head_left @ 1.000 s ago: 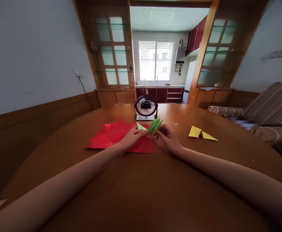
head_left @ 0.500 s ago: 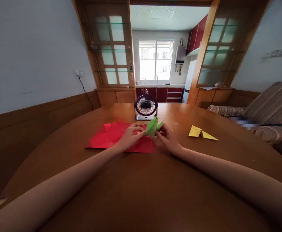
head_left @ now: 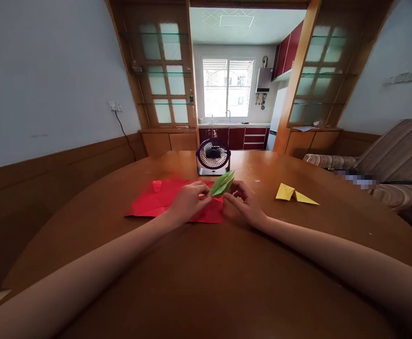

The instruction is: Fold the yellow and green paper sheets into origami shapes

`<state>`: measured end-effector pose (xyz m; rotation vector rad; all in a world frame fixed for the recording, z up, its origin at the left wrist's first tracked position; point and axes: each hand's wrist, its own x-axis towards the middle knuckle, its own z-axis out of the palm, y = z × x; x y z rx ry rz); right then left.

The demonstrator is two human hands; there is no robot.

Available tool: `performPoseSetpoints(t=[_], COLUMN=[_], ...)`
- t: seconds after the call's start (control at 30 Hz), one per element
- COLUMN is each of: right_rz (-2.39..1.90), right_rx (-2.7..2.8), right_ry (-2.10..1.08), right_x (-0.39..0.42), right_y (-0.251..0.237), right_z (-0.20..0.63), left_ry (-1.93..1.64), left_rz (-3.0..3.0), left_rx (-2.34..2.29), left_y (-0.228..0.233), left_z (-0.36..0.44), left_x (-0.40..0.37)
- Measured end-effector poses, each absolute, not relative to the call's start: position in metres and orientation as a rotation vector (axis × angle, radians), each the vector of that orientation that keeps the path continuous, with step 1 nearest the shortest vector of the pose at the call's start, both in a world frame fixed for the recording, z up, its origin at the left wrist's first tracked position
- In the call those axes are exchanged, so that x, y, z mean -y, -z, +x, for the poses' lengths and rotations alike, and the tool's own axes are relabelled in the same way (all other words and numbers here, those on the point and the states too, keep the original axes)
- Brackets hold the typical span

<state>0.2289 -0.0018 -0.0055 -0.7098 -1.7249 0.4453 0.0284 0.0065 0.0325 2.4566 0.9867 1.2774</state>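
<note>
A folded piece of green origami paper (head_left: pixel 222 184) is held up in the middle, above the red sheet's right part. My left hand (head_left: pixel 189 200) pinches its lower left corner between thumb and fingers. At its right edge is my right hand (head_left: pixel 244 201), with curled fingers and the thumb against the paper's lower side; part of the grip is hidden. Under and behind my left hand lies a creased red sheet of paper (head_left: pixel 152 203). A small pinkish-red paper piece (head_left: pixel 157 186) rests on that sheet's far left part.
A folded yellow paper piece (head_left: pixel 285 192) with a pointed end lies on the brown wooden table (head_left: pixel 206 282), to the right of my hands. Just beyond the hands stands a small dark round fan (head_left: pixel 213 155). A striped sofa (head_left: pixel 393 155) is past the table's right edge.
The green paper has tilted and turned; its points, spread apart before, now lie together in a slanted leaf shape. My left hand has rolled over, fingers curled closer. The right hand has barely shifted.
</note>
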Motion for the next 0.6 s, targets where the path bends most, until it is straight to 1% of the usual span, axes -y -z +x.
performPoseSetpoints(t=[0.13, 0.3, 0.43, 0.6], right_rz=[-0.741, -0.596, -0.516, -0.589], right_rx=[1.759, 1.903, 2.061, 1.913], right_ry=[-0.266, -0.166, -0.182, -0.378], right_x=[0.001, 0.007, 0.009, 0.007], right_y=[0.005, 0.006, 0.007, 0.006], right_z=[0.23, 0.228, 0.226, 0.229], left_ry=[-1.322, -1.329, -1.319, -1.225], left_rz=[2.351, 1.836, 1.519, 1.698], left_rx=[-0.973, -1.043, -0.894, -0.785], left_y=[-0.033, -0.036, -0.041, -0.043], left_z=[0.029, 0.028, 0.03, 0.038], left_x=[-0.008, -0.017, -0.016, -0.004])
